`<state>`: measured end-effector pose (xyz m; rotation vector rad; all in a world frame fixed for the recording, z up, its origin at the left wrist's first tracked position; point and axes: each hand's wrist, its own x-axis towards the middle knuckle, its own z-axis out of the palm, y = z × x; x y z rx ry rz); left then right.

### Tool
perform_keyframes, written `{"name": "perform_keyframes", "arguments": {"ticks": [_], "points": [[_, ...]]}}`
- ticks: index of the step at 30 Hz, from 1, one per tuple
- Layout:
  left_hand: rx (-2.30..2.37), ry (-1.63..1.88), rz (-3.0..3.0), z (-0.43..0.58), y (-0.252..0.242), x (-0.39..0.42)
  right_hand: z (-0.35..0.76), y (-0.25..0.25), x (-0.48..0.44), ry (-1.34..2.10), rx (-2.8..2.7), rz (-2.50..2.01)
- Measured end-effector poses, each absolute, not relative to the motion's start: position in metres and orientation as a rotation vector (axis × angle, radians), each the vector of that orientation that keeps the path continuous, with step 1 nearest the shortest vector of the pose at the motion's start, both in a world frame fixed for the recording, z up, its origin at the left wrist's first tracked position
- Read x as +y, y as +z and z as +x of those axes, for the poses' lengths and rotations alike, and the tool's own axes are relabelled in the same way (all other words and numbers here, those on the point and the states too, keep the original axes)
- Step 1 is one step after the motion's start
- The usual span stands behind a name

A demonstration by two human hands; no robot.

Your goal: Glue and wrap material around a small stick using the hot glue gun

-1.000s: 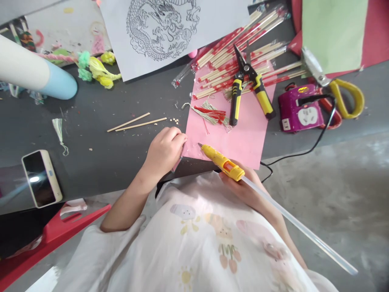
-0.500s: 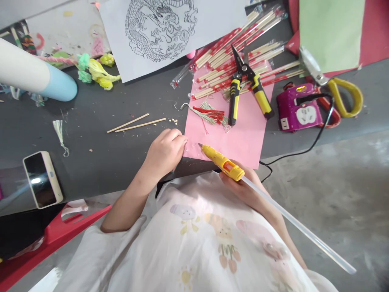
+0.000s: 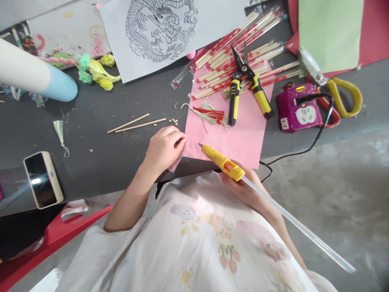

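Observation:
My right hand (image 3: 240, 182) is wrapped round a yellow hot glue gun (image 3: 223, 161), with a long clear glue stick (image 3: 298, 224) sticking out of its back end. The gun's metal nozzle points left, over the near part of a pink paper sheet (image 3: 243, 142). At that sheet's left edge, my left hand (image 3: 165, 148) is closed, thumb and fingertips together. From under it peeks the pointed corner of a small pink paper piece (image 3: 174, 166) with dark lines; the rest is hidden by the hand. Two thin wooden sticks (image 3: 133, 125) lie just beyond, beside tiny broken bits.
Black-and-yellow pliers (image 3: 233, 101), red and cream tassels (image 3: 209, 113) and wrapped chopsticks (image 3: 240, 52) cover the pink sheet's far side. To the right are a purple power socket (image 3: 299, 107) and yellow-handled scissors (image 3: 343, 97). A phone (image 3: 43, 179) lies left; a dragon print (image 3: 173, 40) lies behind.
My left hand has turned and lifted slightly, and the pink paper corner beneath it now shows more. The glue gun and my right hand stay in place.

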<state>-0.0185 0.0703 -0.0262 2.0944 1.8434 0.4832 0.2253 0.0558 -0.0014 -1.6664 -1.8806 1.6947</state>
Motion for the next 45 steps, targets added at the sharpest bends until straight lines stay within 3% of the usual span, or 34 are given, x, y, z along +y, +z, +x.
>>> {"name": "perform_keyframes", "arguments": {"ticks": [19,32,45], "points": [[1.788,0.438,2.478,-0.019,-0.039,0.057,0.226,-0.005,0.053,1.654,-1.89,-1.631],[1.84,0.704,2.165,-0.02,-0.041,0.05,0.225,-0.014,0.047,1.619,-1.863,-1.598],[1.913,0.694,2.099,-0.021,-0.045,0.058,0.212,-0.01,0.052,1.669,-1.898,-1.587]]}}
